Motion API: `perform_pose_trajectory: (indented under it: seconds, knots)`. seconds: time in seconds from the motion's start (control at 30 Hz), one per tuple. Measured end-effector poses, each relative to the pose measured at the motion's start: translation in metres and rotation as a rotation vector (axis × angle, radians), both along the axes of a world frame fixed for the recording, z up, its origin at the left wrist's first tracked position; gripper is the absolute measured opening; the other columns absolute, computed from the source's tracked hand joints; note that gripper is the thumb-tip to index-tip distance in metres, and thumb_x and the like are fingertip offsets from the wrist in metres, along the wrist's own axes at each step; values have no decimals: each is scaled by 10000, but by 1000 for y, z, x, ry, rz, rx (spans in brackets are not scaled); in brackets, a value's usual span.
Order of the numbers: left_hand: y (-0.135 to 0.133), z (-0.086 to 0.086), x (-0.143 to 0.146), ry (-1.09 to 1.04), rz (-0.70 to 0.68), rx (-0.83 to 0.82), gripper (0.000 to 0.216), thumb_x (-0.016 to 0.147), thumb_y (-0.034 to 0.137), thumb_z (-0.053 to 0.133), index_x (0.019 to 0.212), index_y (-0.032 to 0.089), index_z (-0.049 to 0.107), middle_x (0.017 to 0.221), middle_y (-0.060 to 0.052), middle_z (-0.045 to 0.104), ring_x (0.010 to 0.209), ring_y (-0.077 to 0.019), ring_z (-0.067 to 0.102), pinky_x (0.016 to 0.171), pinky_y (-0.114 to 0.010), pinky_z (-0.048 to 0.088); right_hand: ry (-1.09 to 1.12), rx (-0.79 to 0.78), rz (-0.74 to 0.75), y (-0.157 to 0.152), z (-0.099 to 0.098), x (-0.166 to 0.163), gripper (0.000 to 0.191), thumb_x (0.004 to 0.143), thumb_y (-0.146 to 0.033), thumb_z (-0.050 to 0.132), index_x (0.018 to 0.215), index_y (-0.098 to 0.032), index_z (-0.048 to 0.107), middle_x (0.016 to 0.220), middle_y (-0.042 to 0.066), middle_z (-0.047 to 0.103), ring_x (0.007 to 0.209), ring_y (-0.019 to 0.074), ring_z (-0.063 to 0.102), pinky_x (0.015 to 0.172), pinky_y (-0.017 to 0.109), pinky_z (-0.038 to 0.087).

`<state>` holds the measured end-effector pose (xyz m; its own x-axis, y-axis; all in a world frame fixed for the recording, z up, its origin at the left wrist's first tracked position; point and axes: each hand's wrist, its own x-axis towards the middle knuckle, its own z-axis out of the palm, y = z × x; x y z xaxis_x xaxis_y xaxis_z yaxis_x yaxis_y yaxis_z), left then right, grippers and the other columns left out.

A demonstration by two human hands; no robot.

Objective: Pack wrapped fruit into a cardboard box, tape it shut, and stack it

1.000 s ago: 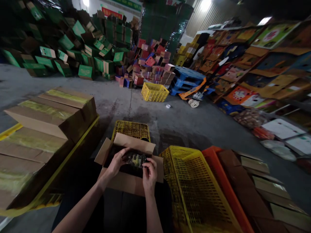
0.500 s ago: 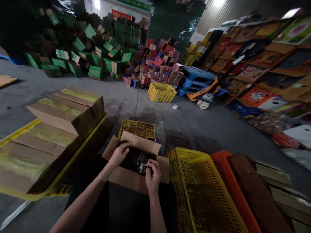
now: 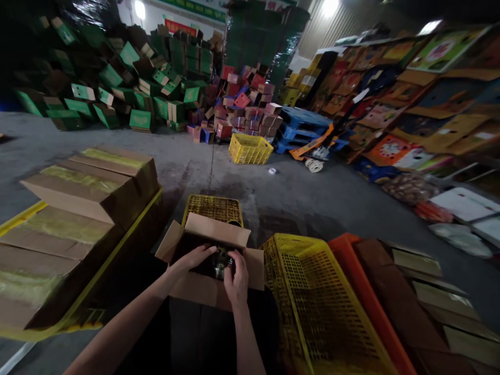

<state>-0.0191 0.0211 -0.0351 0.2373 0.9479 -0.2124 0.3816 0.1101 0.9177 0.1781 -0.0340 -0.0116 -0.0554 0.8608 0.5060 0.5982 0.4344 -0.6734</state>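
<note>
An open cardboard box (image 3: 203, 289) stands in front of me with its flaps spread outward. Inside its dark interior is a shiny clear plastic package (image 3: 221, 262) with dark and pale round shapes; its exact contents are too dim to name. My left hand (image 3: 197, 256) reaches over the box from the left, fingers stretched out, their tips at the package's upper left edge. On the other side, my right hand (image 3: 236, 273) curves its fingers and thumb against the package's right edge. The lower part of the package is hidden in shadow.
A yellow plastic crate (image 3: 312, 281) stands close on the right, beside an orange crate (image 3: 375, 291). Taped cartons (image 3: 97, 182) fill a yellow crate on the left. Another yellow crate (image 3: 213, 207) sits behind the box; a pallet jack (image 3: 318, 146) stands farther off.
My left hand has moved right and deeper over the box, from its left flap to the package. My right hand has shifted slightly left, its fingers now against the package's side. The view has turned slightly right.
</note>
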Motion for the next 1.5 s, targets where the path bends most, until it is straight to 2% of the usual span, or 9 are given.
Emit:
perform_pose_trajectory:
  seconds: [0.1,0.27,0.47,0.63,0.8,0.97,1.17,1.33,1.5]
  knots:
    - [-2,0,10,-49,53,58,446,881,414,647,1220,126,671,1205,-153,722,1146,-328,653,999,-431,496,-93,-28,-25,4,-7,-2,544,923,-197,471,1466,-188,443,1424,156,555,1333,282,521,1097,486,458]
    - [-8,9,13,-162,83,176,338,806,294,677,1115,158,702,1125,-114,747,1058,-292,684,963,-412,521,-202,-118,-47,7,-9,-8,640,957,-356,550,1545,-204,350,1548,183,418,1412,336,443,1085,500,476]
    - [-10,24,-20,-209,161,265,380,802,225,636,1173,194,713,1167,-76,750,1120,-261,676,1039,-396,491,-179,-100,-98,9,-6,-9,417,991,-400,514,1337,-177,577,1207,174,602,1101,305,632,950,479,541]
    - [-22,33,-56,-211,364,340,412,972,345,468,1307,170,630,1327,-114,672,1254,-252,611,1144,-421,399,-148,-35,-69,14,12,-14,339,980,-361,544,1267,-204,635,1059,113,582,994,269,631,886,411,551]
    - [-31,35,-61,-287,386,374,527,1015,465,414,1430,160,526,1459,-129,579,1375,-240,520,1198,-406,333,-151,-71,17,28,30,-59,209,935,-195,561,1099,-206,691,1043,91,566,950,234,628,912,368,532]
    - [-28,33,-66,-308,393,363,570,1005,500,424,1442,143,510,1434,-146,599,1391,-263,504,1191,-432,347,-242,-260,160,28,13,-111,359,860,-24,468,1101,-174,687,1104,129,607,955,238,650,900,366,538]
    - [-24,27,-74,-199,300,364,512,1005,360,379,1451,139,502,1409,-138,621,1334,-247,563,1169,-441,385,-273,-299,376,34,6,-97,488,748,19,506,1075,-260,737,1059,14,747,999,193,692,908,292,554]
    - [-12,17,-68,-11,124,349,448,912,202,468,1327,170,636,1343,-113,666,1277,-256,598,1154,-435,404,-300,-290,143,39,12,-49,463,882,-79,455,1268,-233,658,1253,99,683,1159,250,628,1025,434,495]
    - [-5,4,-47,193,-171,302,236,783,185,752,1019,203,757,1204,-98,717,1174,-291,641,1087,-431,462,-414,-351,-9,31,-4,-23,531,650,-66,730,1133,-286,716,1269,136,657,1183,371,556,853,496,526]
